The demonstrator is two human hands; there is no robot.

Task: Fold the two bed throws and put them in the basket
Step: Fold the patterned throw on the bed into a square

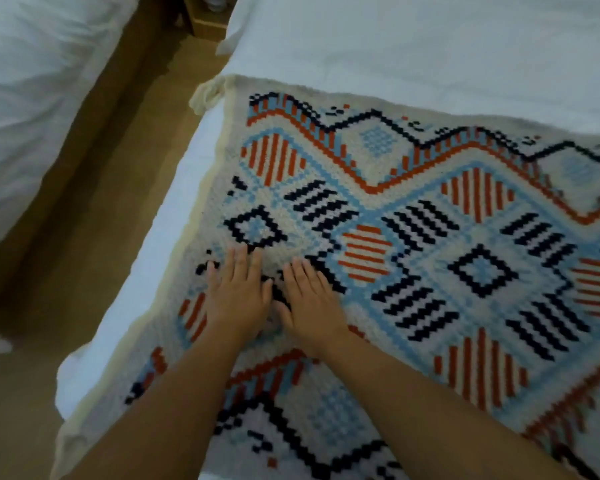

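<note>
A cream bed throw with blue, orange and black diamond patterns lies spread flat across the white bed. Its left edge runs along the side of the mattress, with a tassel at the far corner. My left hand and my right hand rest palm down on the throw near its left edge, side by side, fingers flat and slightly apart. Neither hand holds the fabric. No basket and no second throw appear in this view.
A second white bed stands to the left across a narrow strip of tan floor. A wooden nightstand sits at the far end of that gap, between the beds.
</note>
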